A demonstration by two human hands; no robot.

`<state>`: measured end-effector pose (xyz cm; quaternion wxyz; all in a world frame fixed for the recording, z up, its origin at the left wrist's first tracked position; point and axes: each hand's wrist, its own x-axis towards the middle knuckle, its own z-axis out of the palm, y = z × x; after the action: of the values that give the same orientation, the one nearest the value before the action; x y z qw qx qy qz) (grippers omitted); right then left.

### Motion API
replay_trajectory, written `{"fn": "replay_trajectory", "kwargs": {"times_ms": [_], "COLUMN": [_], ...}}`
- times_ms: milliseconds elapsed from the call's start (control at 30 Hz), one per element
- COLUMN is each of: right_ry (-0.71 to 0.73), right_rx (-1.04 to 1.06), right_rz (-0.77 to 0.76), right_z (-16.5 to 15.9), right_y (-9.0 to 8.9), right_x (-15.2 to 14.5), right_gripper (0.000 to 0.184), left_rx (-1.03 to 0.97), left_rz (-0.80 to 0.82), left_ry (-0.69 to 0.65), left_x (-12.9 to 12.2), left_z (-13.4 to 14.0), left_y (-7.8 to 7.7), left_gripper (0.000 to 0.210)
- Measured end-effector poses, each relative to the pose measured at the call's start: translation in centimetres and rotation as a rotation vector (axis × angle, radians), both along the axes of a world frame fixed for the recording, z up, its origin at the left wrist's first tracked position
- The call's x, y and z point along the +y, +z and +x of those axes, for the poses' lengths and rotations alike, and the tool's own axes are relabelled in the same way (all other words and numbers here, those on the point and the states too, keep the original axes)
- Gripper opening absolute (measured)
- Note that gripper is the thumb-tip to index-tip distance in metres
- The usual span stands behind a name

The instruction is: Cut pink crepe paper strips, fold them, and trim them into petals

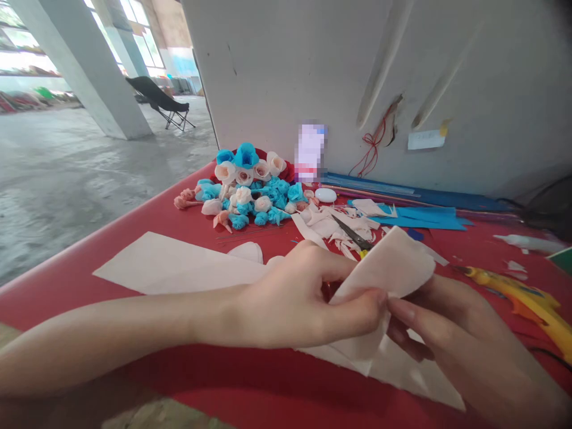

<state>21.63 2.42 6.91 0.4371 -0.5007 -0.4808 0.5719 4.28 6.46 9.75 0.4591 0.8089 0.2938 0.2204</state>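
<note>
A folded piece of cream paper (386, 265) is held up in front of me between both hands. My left hand (313, 295) pinches it, thumb on the near side and fingers behind. Closed on its right edge is my right hand (451, 328), thumb tip close to the left thumb. Beneath the hands lies more cream paper (415, 363) on the red tabletop (250, 381). A long cream strip (179, 262) extends to the left behind my left forearm. Scissors (353, 232) with yellow handles rest on paper scraps just beyond the folded paper.
Blue, cream and pink paper flowers (254, 190) are heaped at the back left. A yellow glue gun (518, 292) lies at the right. Behind stand a phone (310, 152) and a white panel (290, 71). Blue paper strips (424, 215) and a white oval object (326, 195) lie near it.
</note>
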Motion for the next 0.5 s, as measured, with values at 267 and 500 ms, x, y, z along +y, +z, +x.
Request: {"fn": "replay_trajectory", "kwargs": {"times_ms": [267, 500], "right_ry": [0.074, -0.059], "right_rx": [-0.06, -0.196], "right_rz": [0.093, 0.179], "right_z": [0.6, -0.09], "right_y": [0.41, 0.24], "right_x": [0.27, 0.1], "right_gripper": [0.019, 0.023], "left_rx": [0.014, -0.047], "left_rz": [0.042, 0.026], "left_ry": [0.036, 0.02], "left_x": [0.03, -0.07], "left_z": [-0.01, 0.15], "left_y": [-0.44, -0.35], "left_gripper": [0.032, 0.035]}}
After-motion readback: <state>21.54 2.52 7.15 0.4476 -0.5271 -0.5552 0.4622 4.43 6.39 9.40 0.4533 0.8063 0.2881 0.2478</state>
